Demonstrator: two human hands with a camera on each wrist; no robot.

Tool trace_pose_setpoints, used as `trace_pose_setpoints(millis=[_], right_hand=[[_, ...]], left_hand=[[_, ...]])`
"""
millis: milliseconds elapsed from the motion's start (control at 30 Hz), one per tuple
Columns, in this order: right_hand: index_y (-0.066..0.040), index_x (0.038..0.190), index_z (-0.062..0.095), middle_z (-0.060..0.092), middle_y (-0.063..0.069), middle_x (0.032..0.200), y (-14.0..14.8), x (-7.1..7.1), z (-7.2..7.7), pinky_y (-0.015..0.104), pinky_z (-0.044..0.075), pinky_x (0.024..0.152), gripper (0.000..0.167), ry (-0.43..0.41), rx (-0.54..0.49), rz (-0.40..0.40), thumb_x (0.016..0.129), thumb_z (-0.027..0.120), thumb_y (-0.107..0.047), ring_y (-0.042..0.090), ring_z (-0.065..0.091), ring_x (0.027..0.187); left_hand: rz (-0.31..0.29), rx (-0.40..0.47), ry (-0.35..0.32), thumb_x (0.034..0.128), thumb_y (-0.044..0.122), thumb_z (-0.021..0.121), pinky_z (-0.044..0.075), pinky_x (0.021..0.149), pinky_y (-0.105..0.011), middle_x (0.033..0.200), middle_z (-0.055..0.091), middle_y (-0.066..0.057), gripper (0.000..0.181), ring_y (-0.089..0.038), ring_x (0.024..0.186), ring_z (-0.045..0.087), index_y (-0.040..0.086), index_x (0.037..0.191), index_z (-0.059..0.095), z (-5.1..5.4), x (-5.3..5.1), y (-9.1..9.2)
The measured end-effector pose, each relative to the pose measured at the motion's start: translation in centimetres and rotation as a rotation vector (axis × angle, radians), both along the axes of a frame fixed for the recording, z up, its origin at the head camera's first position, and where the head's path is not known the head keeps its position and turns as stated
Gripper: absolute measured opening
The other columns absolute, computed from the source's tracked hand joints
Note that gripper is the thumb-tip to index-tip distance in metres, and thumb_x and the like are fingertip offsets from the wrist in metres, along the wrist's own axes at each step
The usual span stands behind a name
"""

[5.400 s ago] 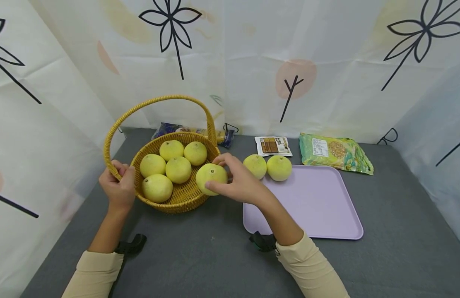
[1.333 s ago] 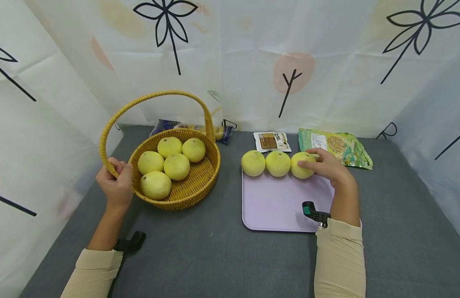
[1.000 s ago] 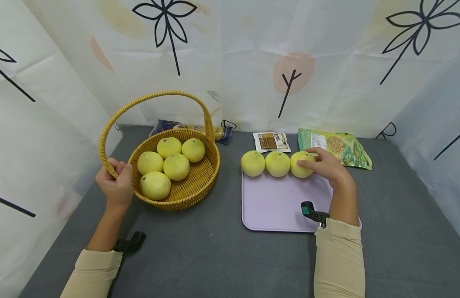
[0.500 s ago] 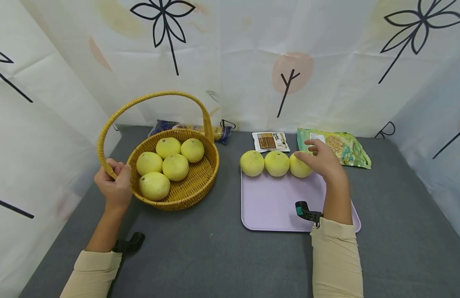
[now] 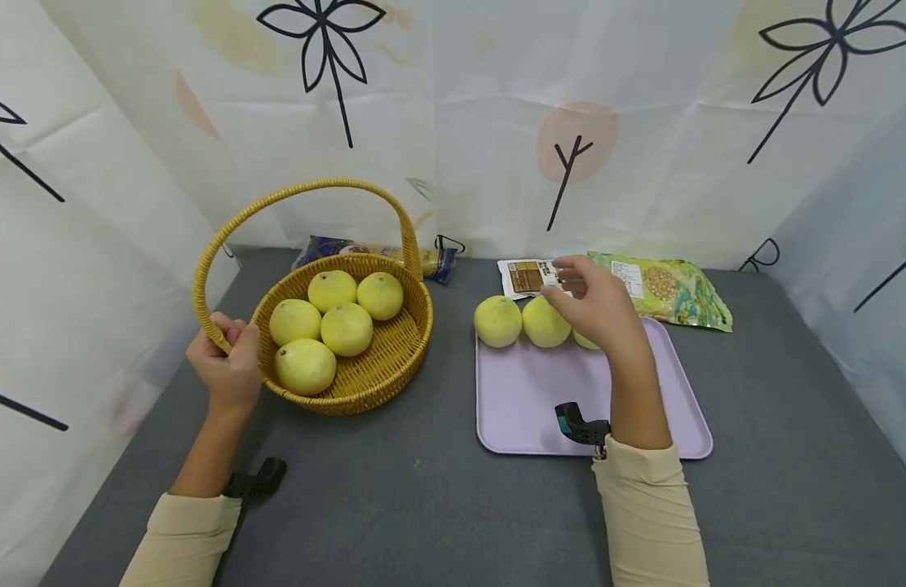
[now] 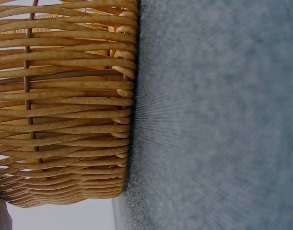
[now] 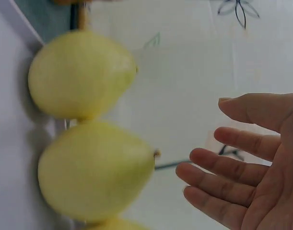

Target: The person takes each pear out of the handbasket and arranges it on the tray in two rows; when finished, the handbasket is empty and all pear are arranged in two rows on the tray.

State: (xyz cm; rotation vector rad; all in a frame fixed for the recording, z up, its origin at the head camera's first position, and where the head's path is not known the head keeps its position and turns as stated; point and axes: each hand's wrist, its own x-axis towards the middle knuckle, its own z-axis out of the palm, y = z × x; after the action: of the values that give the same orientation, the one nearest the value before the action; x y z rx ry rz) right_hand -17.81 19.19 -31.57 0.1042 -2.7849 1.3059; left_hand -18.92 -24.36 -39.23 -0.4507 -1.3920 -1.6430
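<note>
My left hand (image 5: 228, 363) grips the handle of the yellow wicker basket (image 5: 394, 367) at its left side; the left wrist view shows the basket's woven wall (image 6: 64, 105) close up. Several round yellow-green fruits (image 5: 347, 329) lie inside, mostly toward the left. My right hand (image 5: 603, 306) hovers over the back of the lilac tray (image 5: 548, 399), fingers loosely extended and holding nothing. Along that edge sits a row of 3 similar fruits, the left one (image 5: 497, 321), the middle one (image 5: 545, 323) and the right one (image 5: 585, 341), largely hidden by the hand. The right wrist view shows open space between fingers (image 7: 223, 165) and fruit (image 7: 96, 170).
Behind the tray lie a white-and-brown packet (image 5: 524, 278) and a green bag (image 5: 673, 292). A blue-and-yellow package (image 5: 441, 265) is behind the basket. Grey cloth (image 5: 408, 505) covers the table, and a patterned white curtain (image 5: 482, 187) closes off the back.
My right hand carried a fruit from the basket to the tray's back edge, right of the other two. It has since let go, lifted and moved left. The left hand keeps its grip.
</note>
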Motion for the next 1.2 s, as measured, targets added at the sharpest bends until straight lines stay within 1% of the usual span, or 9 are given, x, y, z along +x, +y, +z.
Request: trace_pose_setpoints(millis=[133, 367, 500, 633, 700, 800, 967, 1067, 1200], right_hand=[[-0.006, 0.136, 0.057, 0.060, 0.017, 0.132, -3.1, -0.4, -0.1, 0.049, 0.045, 0.101, 0.044, 0.048, -0.017, 0.106, 0.096, 0.067, -0.021, 0.036, 0.059, 0.120], [-0.012, 0.138, 0.057, 0.058, 0.007, 0.138, -8.9, -1.3, -0.3, 0.044, 0.048, 0.097, 0.045, 0.031, 0.001, 0.236, 0.096, 0.067, -0.026, 0.030, 0.060, 0.121], [-0.010, 0.143, 0.052, 0.050, 0.010, 0.145, -11.9, -2.1, -0.5, 0.040, 0.052, 0.091, 0.052, 0.038, -0.009, 0.294, 0.096, 0.068, -0.026, 0.030, 0.063, 0.116], [-0.007, 0.148, 0.045, 0.043, 0.013, 0.149, -14.6, -2.8, -1.3, 0.040, 0.051, 0.092, 0.059, 0.063, 0.061, 0.345, 0.097, 0.066, -0.027, 0.028, 0.062, 0.116], [-0.007, 0.149, 0.042, 0.042, 0.013, 0.150, -15.7, -3.1, -2.0, 0.042, 0.048, 0.096, 0.061, 0.079, 0.123, 0.364, 0.097, 0.066, -0.027, 0.029, 0.057, 0.122], [-0.007, 0.151, 0.038, 0.040, 0.017, 0.149, -17.4, -3.7, -3.0, 0.045, 0.049, 0.093, 0.063, 0.103, 0.227, 0.377, 0.099, 0.064, -0.028, 0.031, 0.056, 0.119], [-0.007, 0.153, 0.033, 0.038, 0.021, 0.146, -19.6, -4.6, -4.2, 0.042, 0.051, 0.079, 0.064, 0.114, 0.370, 0.367, 0.100, 0.061, -0.029, 0.028, 0.061, 0.093], [-0.007, 0.154, 0.029, 0.037, 0.021, 0.148, -20.5, -5.3, -4.5, 0.040, 0.051, 0.077, 0.066, 0.086, 0.384, 0.359, 0.100, 0.059, -0.030, 0.026, 0.060, 0.091], [-0.007, 0.156, 0.026, 0.034, 0.020, 0.151, -21.3, -6.1, -4.6, 0.040, 0.051, 0.078, 0.065, 0.040, 0.361, 0.345, 0.102, 0.055, -0.027, 0.028, 0.060, 0.099]], left_hand=[[-0.003, -0.004, -0.006, 0.0789, -0.016, 0.047, 0.010, 0.044, -0.021, 0.051, 0.021, 0.000, 0.031, -0.005, 0.048, 0.013, -0.006, 0.061, 0.024, 0.0, 0.1, 0.0], [-0.003, -0.009, -0.002, 0.0786, -0.017, 0.047, 0.011, 0.044, -0.021, 0.051, 0.022, 0.000, 0.031, -0.005, 0.047, 0.013, -0.006, 0.061, 0.024, -0.1, -0.1, 0.0], [-0.014, 0.003, -0.003, 0.0786, -0.017, 0.048, 0.011, 0.044, -0.021, 0.050, 0.022, 0.000, 0.031, -0.006, 0.047, 0.014, -0.006, 0.061, 0.025, 0.0, -0.1, 0.2], [-0.023, 0.008, -0.003, 0.0785, -0.017, 0.047, 0.011, 0.043, -0.022, 0.050, 0.022, 0.000, 0.031, -0.006, 0.047, 0.014, -0.006, 0.061, 0.024, 0.0, 0.0, 0.2], [-0.023, 0.002, -0.002, 0.0786, -0.017, 0.048, 0.011, 0.044, -0.021, 0.050, 0.022, -0.001, 0.031, -0.006, 0.047, 0.014, -0.006, 0.061, 0.024, 0.0, 0.0, 0.2], [-0.029, -0.003, 0.001, 0.0790, -0.017, 0.048, 0.011, 0.044, -0.021, 0.050, 0.021, 0.000, 0.031, -0.005, 0.047, 0.014, -0.006, 0.061, 0.024, 0.0, -0.1, 0.1], [-0.036, -0.001, 0.001, 0.0790, -0.017, 0.047, 0.011, 0.043, -0.021, 0.050, 0.021, 0.000, 0.031, -0.005, 0.047, 0.013, -0.006, 0.061, 0.024, 0.0, 0.0, 0.1], [-0.035, 0.003, 0.002, 0.0788, -0.017, 0.047, 0.011, 0.043, -0.022, 0.050, 0.020, 0.000, 0.031, -0.005, 0.047, 0.013, -0.006, 0.061, 0.024, 0.0, 0.1, 0.1], [-0.031, 0.004, 0.002, 0.0789, -0.016, 0.048, 0.011, 0.043, -0.021, 0.050, 0.020, 0.000, 0.031, -0.005, 0.047, 0.013, -0.006, 0.061, 0.024, 0.0, 0.1, 0.0]])
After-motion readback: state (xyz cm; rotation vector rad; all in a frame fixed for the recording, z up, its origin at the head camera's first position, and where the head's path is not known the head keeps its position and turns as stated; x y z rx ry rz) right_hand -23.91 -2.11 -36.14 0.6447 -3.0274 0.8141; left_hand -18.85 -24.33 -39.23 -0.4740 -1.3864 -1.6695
